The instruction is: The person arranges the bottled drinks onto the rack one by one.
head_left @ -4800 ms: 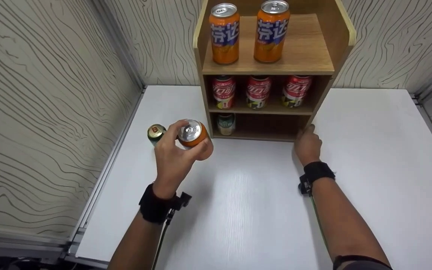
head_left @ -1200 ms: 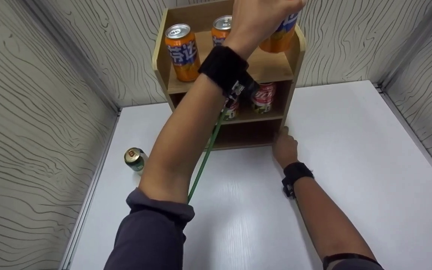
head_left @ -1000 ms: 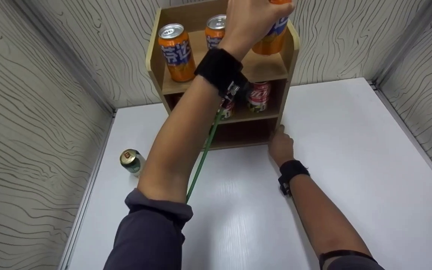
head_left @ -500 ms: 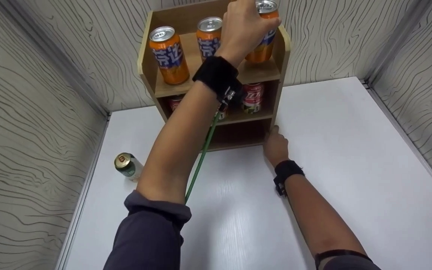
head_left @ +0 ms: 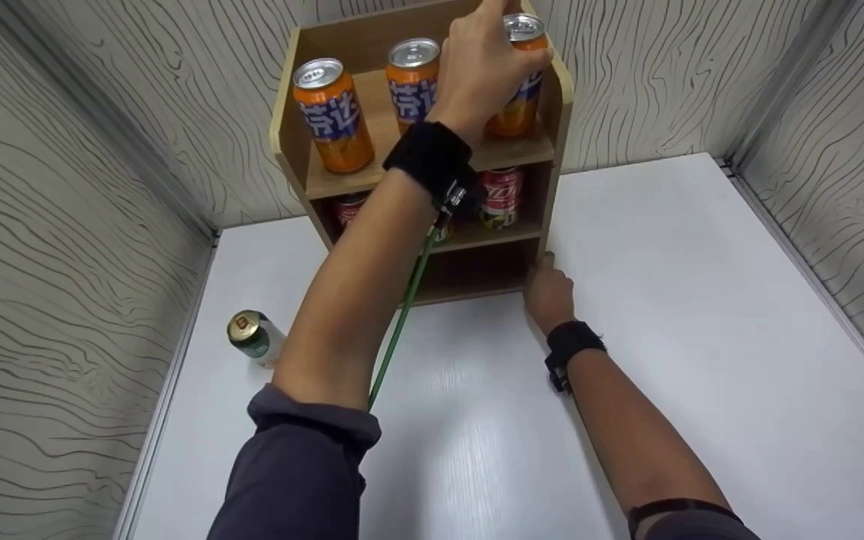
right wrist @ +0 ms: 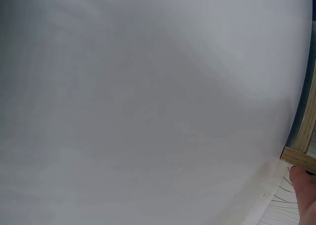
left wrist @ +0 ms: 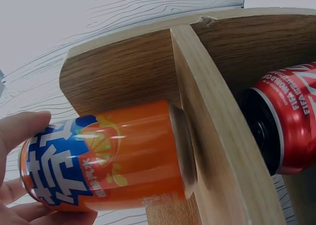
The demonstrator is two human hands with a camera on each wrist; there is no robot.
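My left hand [head_left: 479, 73] grips an orange soda can [head_left: 516, 120] near its top, thumb and fingers wrapped round it. The can stands at the right end of the top level of a small wooden shelf [head_left: 563, 97]. In the left wrist view its base [left wrist: 181, 151] is right at the shelf board. Two matching orange cans, a left one [head_left: 338, 127] and a middle one [head_left: 408, 75], share that level. Down at the shelf's lower right corner, my right hand [head_left: 550, 296] holds the side panel, its thumb [right wrist: 301, 185] against the wood in the right wrist view.
Red cola cans, among them a right-hand one [head_left: 502, 196], fill the middle level, partly behind my left arm. A green and white can [head_left: 256, 337] stands on the white table [head_left: 447, 450] left of the shelf. Patterned wall panels [head_left: 64, 262] surround the table.
My left hand has carried the orange can from left of the shelf up to the top level's right end, then lowered it onto the board. My right hand keeps its hold at the shelf's corner.
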